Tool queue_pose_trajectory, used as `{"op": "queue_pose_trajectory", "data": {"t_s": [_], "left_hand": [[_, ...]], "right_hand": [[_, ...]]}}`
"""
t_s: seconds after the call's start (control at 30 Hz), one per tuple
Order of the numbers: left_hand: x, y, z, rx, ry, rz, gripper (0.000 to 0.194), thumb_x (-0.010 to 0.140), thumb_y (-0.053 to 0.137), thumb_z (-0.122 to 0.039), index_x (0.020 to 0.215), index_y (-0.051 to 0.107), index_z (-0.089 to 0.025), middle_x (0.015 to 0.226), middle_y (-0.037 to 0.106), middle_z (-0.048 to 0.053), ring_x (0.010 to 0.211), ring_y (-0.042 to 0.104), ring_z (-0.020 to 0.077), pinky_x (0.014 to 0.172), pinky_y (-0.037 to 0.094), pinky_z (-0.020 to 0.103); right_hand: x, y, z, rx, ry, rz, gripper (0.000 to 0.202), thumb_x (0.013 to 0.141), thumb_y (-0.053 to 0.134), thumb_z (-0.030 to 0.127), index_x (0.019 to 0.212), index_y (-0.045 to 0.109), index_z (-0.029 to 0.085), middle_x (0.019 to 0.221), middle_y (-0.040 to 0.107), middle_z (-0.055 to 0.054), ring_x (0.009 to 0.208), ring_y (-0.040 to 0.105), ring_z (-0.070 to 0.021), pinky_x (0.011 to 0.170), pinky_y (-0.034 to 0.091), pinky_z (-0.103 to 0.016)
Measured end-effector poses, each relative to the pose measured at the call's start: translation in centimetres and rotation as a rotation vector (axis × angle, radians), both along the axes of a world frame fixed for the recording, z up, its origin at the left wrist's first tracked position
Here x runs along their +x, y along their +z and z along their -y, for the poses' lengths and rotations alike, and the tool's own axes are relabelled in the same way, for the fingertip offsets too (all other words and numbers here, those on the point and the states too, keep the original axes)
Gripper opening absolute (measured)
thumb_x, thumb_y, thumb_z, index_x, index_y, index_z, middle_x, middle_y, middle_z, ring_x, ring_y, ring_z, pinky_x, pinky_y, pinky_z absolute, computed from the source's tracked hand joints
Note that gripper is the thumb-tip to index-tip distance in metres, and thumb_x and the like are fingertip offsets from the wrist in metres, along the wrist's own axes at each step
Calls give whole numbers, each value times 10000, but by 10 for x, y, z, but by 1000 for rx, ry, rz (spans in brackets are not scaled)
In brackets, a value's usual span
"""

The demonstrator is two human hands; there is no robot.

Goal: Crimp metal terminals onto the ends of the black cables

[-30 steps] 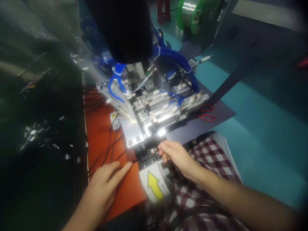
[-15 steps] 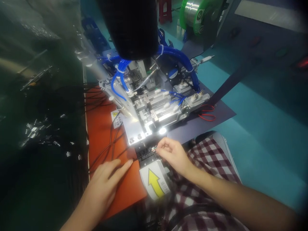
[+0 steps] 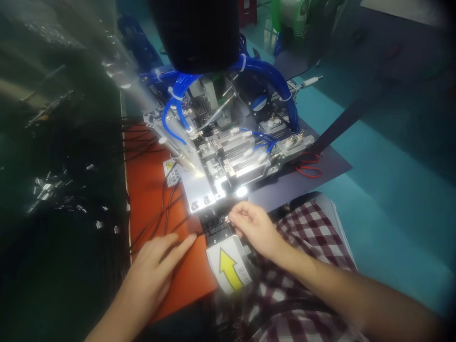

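Thumb and fingertips of my right hand are pinched at the end of a thin black cable, where a small shiny metallic tip shows. The cable lies across a dark fixture block at the front of a machine. My left hand rests palm down on an orange mat, one finger reaching forward. The cable comes out from under that fingertip, and the hand's underside is hidden. Just beyond my right hand are the machine's bright metal plate and a small round light.
Blue hoses arch over the machine's slides. A large dark cylinder hangs above. Several cables run over the mat at left. A yellow-arrow label sits before the block. Red wires lie on the right.
The view has shifted slightly. My right hand has moved a little at the cable end, and the tip lies closer to the block. My left hand stays about where it was.
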State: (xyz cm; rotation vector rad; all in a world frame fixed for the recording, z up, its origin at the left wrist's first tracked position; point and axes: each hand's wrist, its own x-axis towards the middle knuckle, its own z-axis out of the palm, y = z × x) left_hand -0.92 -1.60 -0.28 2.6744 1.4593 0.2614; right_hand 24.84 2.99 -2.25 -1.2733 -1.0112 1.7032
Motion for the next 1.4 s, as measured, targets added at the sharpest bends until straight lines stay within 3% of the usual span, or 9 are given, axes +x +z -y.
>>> {"op": "queue_pose_trajectory", "data": {"t_s": [0.23, 0.43, 0.67, 1.13, 1.3, 1.4], "left_hand": [[-4, -4, 3, 41, 0, 108, 475, 909, 400, -68, 1331, 484, -268, 1160, 584, 86, 1021, 560, 215, 857, 479, 348], [-5, 2, -5, 51, -76, 112, 437, 895, 375, -45, 1239, 575, -225, 1132, 628, 96, 995, 588, 216, 833, 482, 353], [-2, 2, -6, 92, -71, 118, 413, 899, 357, -34, 1193, 591, -208, 1087, 628, 91, 966, 575, 196, 817, 480, 340], [6, 5, -7, 129, -90, 141, 363, 906, 362, -73, 1125, 624, -197, 1048, 653, 91, 946, 600, 210, 795, 491, 339], [8, 11, -7, 105, -112, 112, 328, 906, 374, -70, 1102, 623, -156, 1044, 645, 111, 942, 601, 211, 784, 498, 341], [10, 16, -7, 115, -114, 114, 318, 909, 372, -71, 1077, 628, -155, 1014, 648, 105, 908, 606, 202, 766, 506, 333]], "right_hand": [[3, 4, 1, -12, 47, 14, 177, 840, 556, 303, 713, 507, 190, 503, 480, 72, 487, 464, -102, 548, 377, -252], [3, 2, 1, 10, 56, 18, 178, 831, 563, 326, 733, 508, 189, 523, 474, 73, 497, 459, -101, 547, 370, -253], [1, 10, -1, -39, 29, 11, 114, 733, 598, 263, 693, 525, 184, 615, 519, 52, 538, 481, -102, 573, 380, -258], [-20, 22, -3, -158, -28, 110, 145, 631, 518, 187, 533, 411, 191, 497, 375, 67, 502, 332, -87, 498, 244, -248], [-10, 20, -2, -172, -39, 105, 148, 631, 630, 243, 614, 503, 170, 535, 468, 50, 508, 385, -93, 500, 272, -241], [19, 13, 18, -148, -100, 112, 315, 674, 658, 404, 868, 549, 181, 727, 580, 31, 550, 456, -94, 566, 358, -239]]}}
